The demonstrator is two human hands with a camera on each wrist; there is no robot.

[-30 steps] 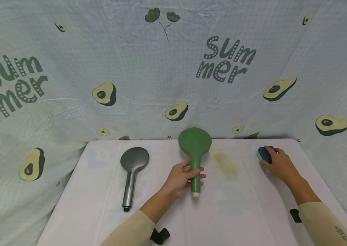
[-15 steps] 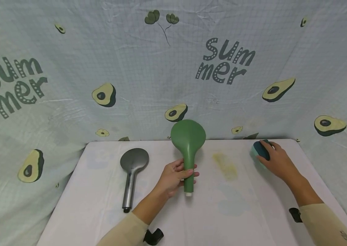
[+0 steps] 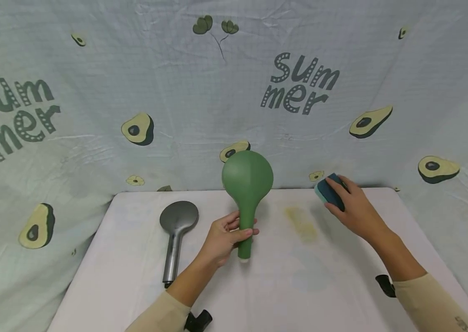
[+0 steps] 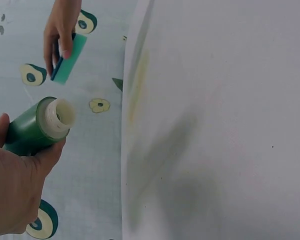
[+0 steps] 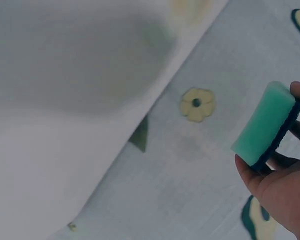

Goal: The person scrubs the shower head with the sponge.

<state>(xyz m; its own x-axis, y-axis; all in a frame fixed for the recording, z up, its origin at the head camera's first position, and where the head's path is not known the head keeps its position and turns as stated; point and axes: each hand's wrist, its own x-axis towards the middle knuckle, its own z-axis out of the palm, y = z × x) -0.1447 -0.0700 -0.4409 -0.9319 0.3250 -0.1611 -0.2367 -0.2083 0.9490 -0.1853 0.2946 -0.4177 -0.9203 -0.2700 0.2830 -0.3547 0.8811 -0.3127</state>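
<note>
My left hand (image 3: 225,237) grips the handle of a green shower head (image 3: 247,180), its round head up and tilted toward the back. The left wrist view shows the white threaded end (image 4: 60,115) of that handle. In my right hand (image 3: 356,207) is a sponge (image 3: 330,191), dark blue on one side and light green on the other, pinched between thumb and fingers. Its green foam face (image 5: 267,122) shows in the right wrist view. Both things are held above the table. A yellow stain (image 3: 301,224) lies on the table between the hands.
A grey metallic shower head (image 3: 180,216) lies on the white table (image 3: 134,253) to the left of my left arm. Behind the table hangs a cloth (image 3: 175,83) printed with avocados and lettering.
The green shower head has risen off the table and shifted left in my left hand. My right hand has lifted the sponge and carried it left, toward the stain.
</note>
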